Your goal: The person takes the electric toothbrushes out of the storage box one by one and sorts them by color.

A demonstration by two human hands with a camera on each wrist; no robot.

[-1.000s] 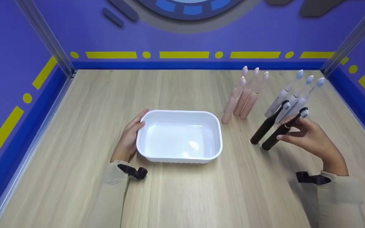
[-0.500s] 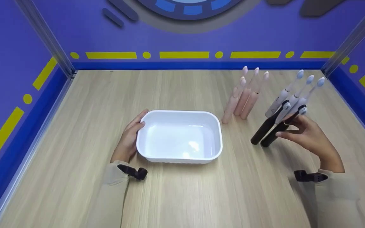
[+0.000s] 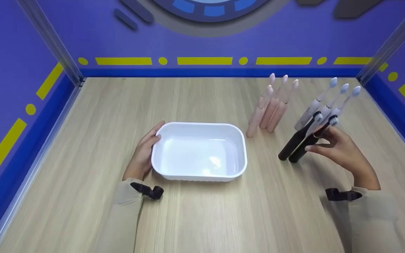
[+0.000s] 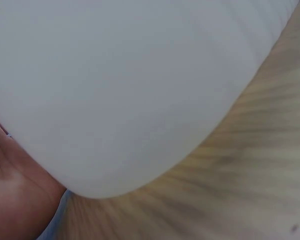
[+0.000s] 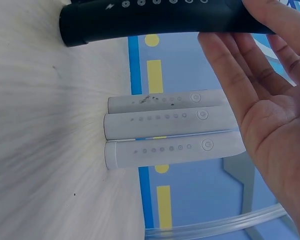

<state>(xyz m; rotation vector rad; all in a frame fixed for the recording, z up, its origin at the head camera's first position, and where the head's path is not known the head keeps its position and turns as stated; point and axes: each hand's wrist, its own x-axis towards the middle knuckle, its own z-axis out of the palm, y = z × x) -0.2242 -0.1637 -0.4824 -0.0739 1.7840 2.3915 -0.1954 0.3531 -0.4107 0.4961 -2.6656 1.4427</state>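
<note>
My left hand [image 3: 142,153] holds the left end of a white rectangular basin [image 3: 188,156], thumb over the rim. The basin's outer wall [image 4: 125,100] fills most of the left wrist view, and that hand's fingers are largely hidden behind it. At the right, my right hand [image 3: 343,151] pinches a black electric toothbrush [image 3: 303,149] by its upper handle between thumb and fingers. It stands upright close beside a second black toothbrush [image 3: 290,144], bristle heads up. In the right wrist view, the held toothbrush's handle [image 5: 150,20] shows a row of small marks.
Three white electric toothbrushes [image 5: 175,152] with bluish heads stand upright just behind the black ones. Several pink toothbrushes [image 3: 278,117] stand between them and the basin, farther back. Blue panels [image 3: 209,42] wall in the wooden table [image 3: 202,218] at the back and sides.
My right hand has shifted slightly left and away from me, bringing the held black toothbrush nearer to the other black one. The left hand and basin have stayed still.
</note>
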